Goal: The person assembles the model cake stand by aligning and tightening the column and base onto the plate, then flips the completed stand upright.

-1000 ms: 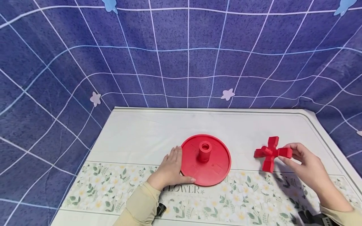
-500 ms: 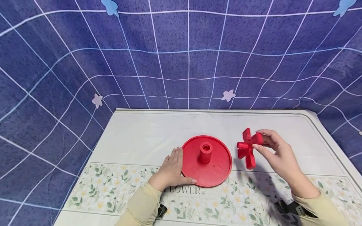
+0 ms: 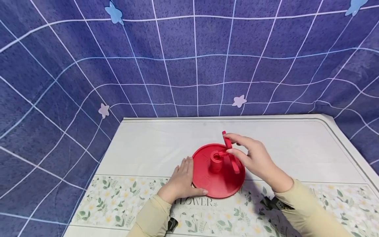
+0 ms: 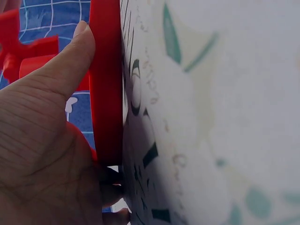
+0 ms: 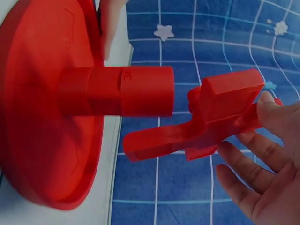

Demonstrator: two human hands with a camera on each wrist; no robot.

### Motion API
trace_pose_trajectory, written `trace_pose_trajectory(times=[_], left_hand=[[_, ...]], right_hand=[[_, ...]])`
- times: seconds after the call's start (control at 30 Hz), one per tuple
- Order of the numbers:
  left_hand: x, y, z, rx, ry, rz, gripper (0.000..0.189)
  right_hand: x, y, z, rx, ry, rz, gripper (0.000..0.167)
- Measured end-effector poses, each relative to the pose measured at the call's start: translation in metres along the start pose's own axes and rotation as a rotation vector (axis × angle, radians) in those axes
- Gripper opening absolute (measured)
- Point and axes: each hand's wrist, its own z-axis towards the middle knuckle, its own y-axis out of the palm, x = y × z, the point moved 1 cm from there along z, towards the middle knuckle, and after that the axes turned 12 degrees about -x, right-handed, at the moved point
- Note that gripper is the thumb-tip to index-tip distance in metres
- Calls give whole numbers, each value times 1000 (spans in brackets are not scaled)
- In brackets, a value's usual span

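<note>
A round red disc (image 3: 204,184) with a raised rim lies on the table, and a hollow red post (image 3: 216,165) stands up from its middle. At the disc's left edge rests my left hand (image 3: 180,184), fingers straight, thumb on the front of the rim (image 4: 106,93). My right hand (image 3: 257,157) pinches a red cross-shaped piece (image 5: 232,96) by one arm, between thumb and fingers. Tilted on its side, the cross has its short peg pointing towards the post's top. In the right wrist view a gap shows between the cross and the post (image 5: 146,91).
A white cloth (image 3: 154,144) with a flowered band (image 3: 112,197) covers the table. Behind it and at the sides hangs a blue gridded curtain (image 3: 177,72) with star shapes. A black wrist strap (image 3: 276,203) shows at the right sleeve.
My right hand has carried the cross-shaped piece leftwards, from beside the disc to the post, turning it onto its side. The left hand has stayed at the disc's edge.
</note>
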Motion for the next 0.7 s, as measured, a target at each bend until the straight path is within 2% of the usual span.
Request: trace_pose_trajectory(times=[0.17, 0.4, 0.53, 0.7], left_hand=[[0, 1, 0, -7, -1, -8, 126], [0, 1, 0, -7, 7, 6, 125], [0, 1, 0, -12, 6, 8, 124], [0, 0, 0, -23, 3, -1, 124]], right_hand=[[-4, 12, 9, -66, -77, -72, 50], [-14, 28, 20, -131, -207, -234, 49], [-23, 36, 24, -166, -226, -298, 48], [-28, 42, 24, -216, -209, -353, 40]])
